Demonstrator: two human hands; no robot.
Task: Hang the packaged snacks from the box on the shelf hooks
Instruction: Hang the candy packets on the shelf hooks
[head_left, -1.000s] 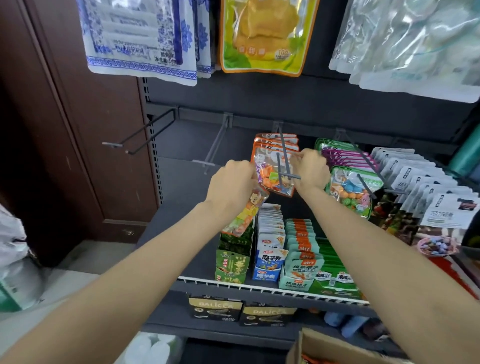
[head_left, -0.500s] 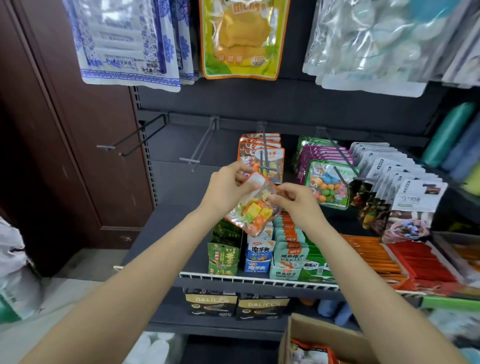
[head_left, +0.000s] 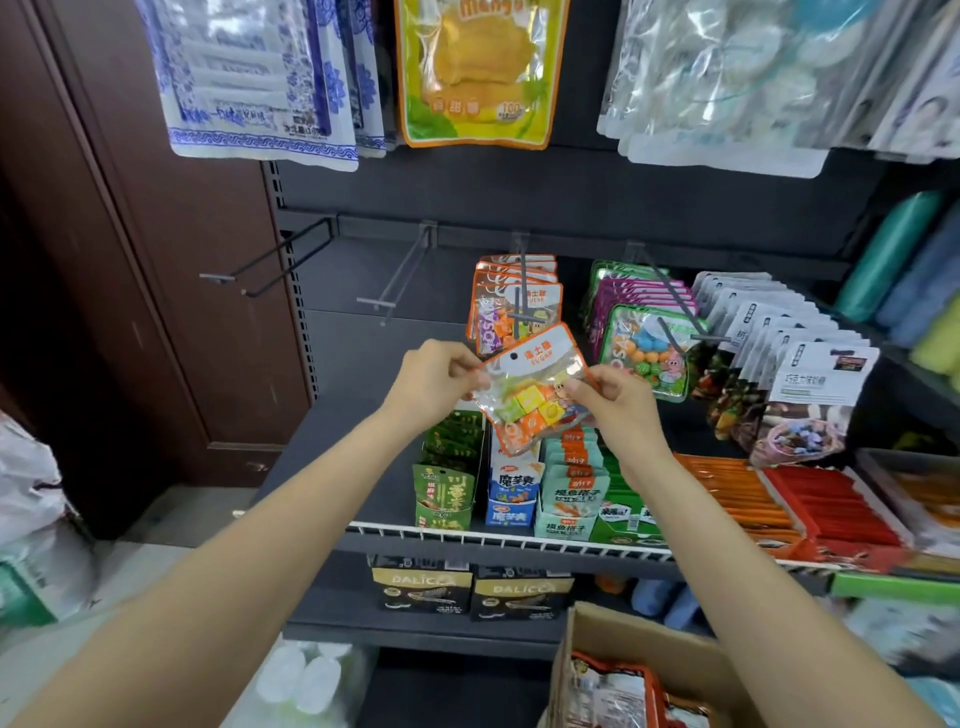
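Orange-edged clear snack packet (head_left: 535, 387), coloured cubes inside, frame centre, tilted with its hang hole upper left, pinched at both side edges. Matching packets (head_left: 511, 301) hang on hook (head_left: 523, 283) just above. Cardboard box (head_left: 644, 670) bottom right, more packets inside.

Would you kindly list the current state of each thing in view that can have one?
Orange candy packet: tilted, held off the hook, hang hole free.
Left hand: pinching the packet's left edge.
Right hand: pinching the packet's right edge.
Orange packet hook: loaded with matching packets.
Two left hooks: bare.
Cardboard box: open, packets inside.
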